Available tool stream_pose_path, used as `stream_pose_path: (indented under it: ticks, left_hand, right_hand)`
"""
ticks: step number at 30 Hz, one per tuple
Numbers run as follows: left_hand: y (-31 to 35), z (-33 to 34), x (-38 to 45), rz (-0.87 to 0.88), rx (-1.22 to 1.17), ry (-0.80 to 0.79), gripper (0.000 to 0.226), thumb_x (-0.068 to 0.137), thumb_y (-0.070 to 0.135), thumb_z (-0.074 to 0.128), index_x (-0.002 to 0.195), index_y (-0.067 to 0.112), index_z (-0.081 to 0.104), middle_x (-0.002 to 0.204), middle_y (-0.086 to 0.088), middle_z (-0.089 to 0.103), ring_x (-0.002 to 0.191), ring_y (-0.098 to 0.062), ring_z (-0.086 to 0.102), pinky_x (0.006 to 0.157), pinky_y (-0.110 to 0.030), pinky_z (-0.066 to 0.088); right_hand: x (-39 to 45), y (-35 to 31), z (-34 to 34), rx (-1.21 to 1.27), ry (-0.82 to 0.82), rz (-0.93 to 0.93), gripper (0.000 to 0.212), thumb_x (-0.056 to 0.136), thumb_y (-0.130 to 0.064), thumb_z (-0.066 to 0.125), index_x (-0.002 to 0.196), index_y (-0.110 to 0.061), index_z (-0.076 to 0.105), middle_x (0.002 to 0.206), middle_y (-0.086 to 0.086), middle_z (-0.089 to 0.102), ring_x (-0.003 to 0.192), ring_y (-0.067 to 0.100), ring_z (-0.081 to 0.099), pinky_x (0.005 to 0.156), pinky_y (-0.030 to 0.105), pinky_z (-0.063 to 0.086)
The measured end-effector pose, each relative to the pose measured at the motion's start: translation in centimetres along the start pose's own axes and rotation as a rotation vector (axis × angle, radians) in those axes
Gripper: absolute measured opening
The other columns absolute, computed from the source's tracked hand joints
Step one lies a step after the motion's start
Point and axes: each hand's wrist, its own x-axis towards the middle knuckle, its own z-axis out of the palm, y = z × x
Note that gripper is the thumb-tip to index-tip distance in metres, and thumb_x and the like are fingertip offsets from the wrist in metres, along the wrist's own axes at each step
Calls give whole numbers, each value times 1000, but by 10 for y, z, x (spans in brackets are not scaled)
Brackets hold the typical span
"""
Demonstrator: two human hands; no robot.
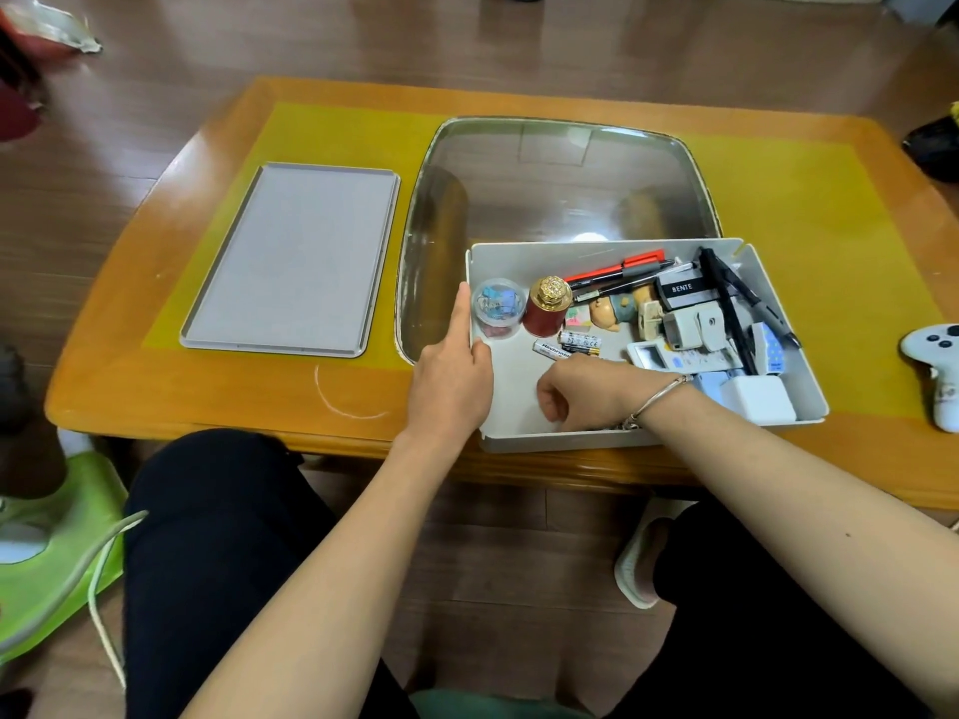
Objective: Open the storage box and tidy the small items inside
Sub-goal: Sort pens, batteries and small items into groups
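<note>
As seen from the head view, the storage box (519,407) stood open on the desk (207,397), at its near edge, right of centre; its grey lid (296,256) lay flat well to the left, beside a clear domed tray (430,225).

Progress, judged: opening done; tidying begun at most. A round clear tub (499,307) and a red gold-capped jar (546,307) stood upright at the left end; loose batteries (580,344), pens (617,271), a figurine (617,308), chargers (757,399) and a remote (680,355) lay jumbled toward the right end.

Orientation: box long axis ran left to right along the desk's front edge, open face up. Pens lay mostly along that axis; one black pen (726,308) crossed it.

Left hand (451,381): fingers straight, resting against the box's left wall, steadying it. Right hand (576,394): inside the box on its bare floor, fingers curled under; whether they pinched anything could not be told.
</note>
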Motion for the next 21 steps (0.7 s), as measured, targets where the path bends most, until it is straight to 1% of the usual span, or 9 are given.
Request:
stream_pose_path:
  ticks: [2,4,7,8,11,14,17,19,21]
  left_hand:
    - [0,0,0,0,1,-3,58,103,27,32,153,33,2,97,5,58,76,-14,58,63,-33,55]
    - [0,0,0,2,1,-8,58,103,26,32,153,32,2,98,3,60,76,-15,58,64,-36,57]
    - [0,0,-1,4,10,-6,58,103,26,32,153,32,2,97,2,61,75,-16,59,63,-38,57]
    - [0,0,-1,7,12,-5,58,103,26,32,153,32,2,97,4,60,74,-15,58,62,-36,57]
    - [0,1,0,8,7,-9,59,103,27,33,153,32,2,98,9,55,75,-14,58,62,-34,57]
    - [-1,1,0,5,28,0,59,103,27,33,153,32,2,95,7,57,74,-14,58,61,-32,56]
    - [-2,1,1,3,27,-2,59,103,27,32,153,32,2,96,3,61,77,-15,60,63,-37,58]
    - [-2,1,1,2,29,-4,59,103,28,33,153,32,2,99,3,61,78,-15,61,64,-39,58]
    - [-3,2,1,6,31,0,59,103,28,33,153,32,2,99,4,60,77,-15,60,63,-37,58]
  right_hand:
    - [-1,4,0,-7,54,32,8,74,-13,70,77,-16,64,71,-9,57,72,12,54,64,22,46]
    - [-5,9,0,-5,128,59,12,76,-22,74,75,-18,63,70,-8,58,72,13,55,64,25,45]
    - [-12,14,-5,33,95,72,19,78,-38,73,74,-22,64,69,-10,60,72,13,57,65,28,48]
    - [-14,14,-6,37,53,75,17,77,-37,74,76,-23,64,70,-11,60,72,12,57,67,28,49]
    - [-15,14,-7,-27,-39,96,12,74,-22,73,79,-23,62,72,-14,57,74,11,57,71,27,51]
    - [-12,11,-5,-69,-42,113,8,74,-18,69,82,-17,66,79,-5,63,77,15,57,68,27,50]
    - [-11,11,-2,-87,81,152,14,72,-21,66,79,-8,66,80,7,66,77,22,60,65,32,52]
    - [-12,15,-2,-24,176,194,16,72,-20,63,82,-7,64,81,8,63,79,25,60,67,35,53]
    - [-12,18,-4,57,253,224,13,79,-17,61,87,-8,64,85,8,63,82,24,58,69,33,50]
